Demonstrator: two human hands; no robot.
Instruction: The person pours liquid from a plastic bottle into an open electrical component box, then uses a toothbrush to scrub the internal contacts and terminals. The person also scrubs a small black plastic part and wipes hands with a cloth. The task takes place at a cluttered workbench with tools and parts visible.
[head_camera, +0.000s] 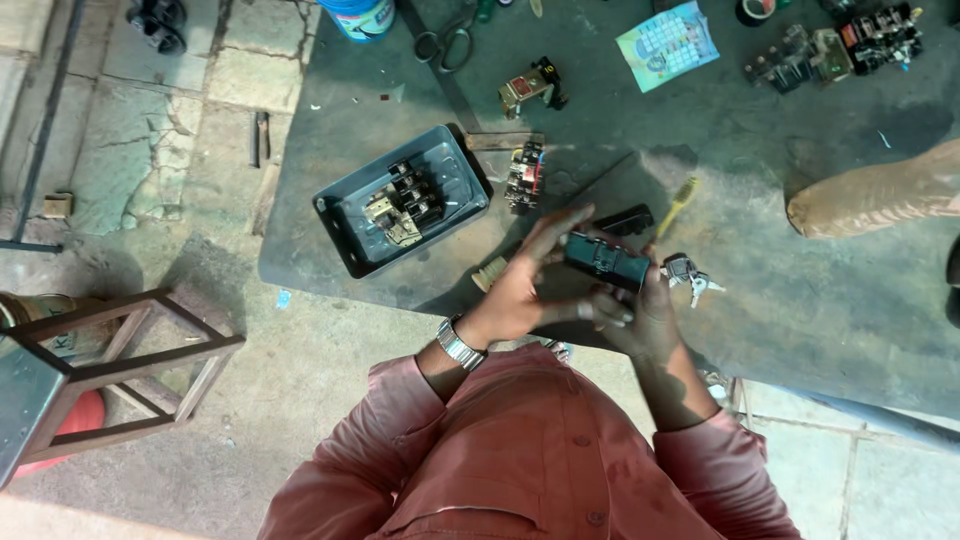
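Both my hands hold a small black electrical block (606, 262) over a dark mat (820, 300) on the ground. My left hand (520, 285), with a metal watch on the wrist, presses its fingers on the block's left side. My right hand (640, 310) cups the block from below and the right. A wooden-handled tool (489, 273) lies under my left hand. A bunch of keys (688, 274) and a yellow toothbrush (678, 203) lie just right of the block.
An open grey metal box (345, 225) with a switch mechanism (404, 203) sits to the left. Scissors (447, 42), more electrical parts (525, 176), a card (667, 42) and another person's foot (880, 195) lie on the mat. A wooden stool (120, 360) stands at left.
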